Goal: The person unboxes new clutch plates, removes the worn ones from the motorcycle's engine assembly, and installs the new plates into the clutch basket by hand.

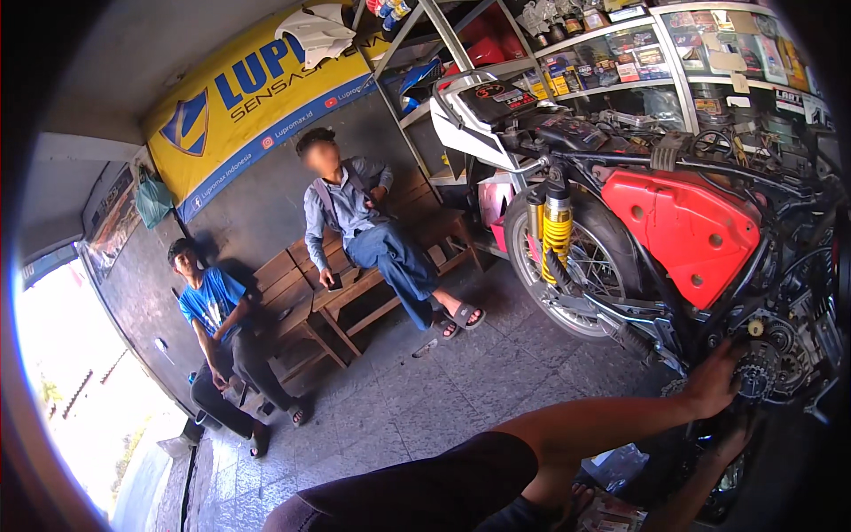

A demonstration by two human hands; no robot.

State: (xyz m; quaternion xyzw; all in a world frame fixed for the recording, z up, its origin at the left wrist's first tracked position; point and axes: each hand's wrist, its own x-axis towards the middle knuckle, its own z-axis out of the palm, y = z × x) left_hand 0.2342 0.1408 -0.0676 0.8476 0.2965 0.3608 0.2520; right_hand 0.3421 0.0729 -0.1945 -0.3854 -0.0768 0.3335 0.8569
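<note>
At the lower right, my left hand (714,383) reaches the open engine of a motorcycle, its fingers closed round the edge of a round, toothed metal clutch (754,379). Just below it is my right hand (734,441), close to the underside of the clutch; its fingers are in shadow and partly hidden. The engine casing (808,359) lies open around the clutch, with bare metal parts showing. A small pale yellowish round part (755,328) sits above the clutch. Above the engine is a red plastic side panel or box (678,226) on the motorcycle frame.
The rear wheel (576,266) and yellow shock spring (557,232) stand left of the engine. A clear plastic bag (616,465) lies on the tiled floor (425,390). Two people sit on wooden benches (288,288) at the wall. Glass shelves (612,66) hold boxed parts behind the motorcycle.
</note>
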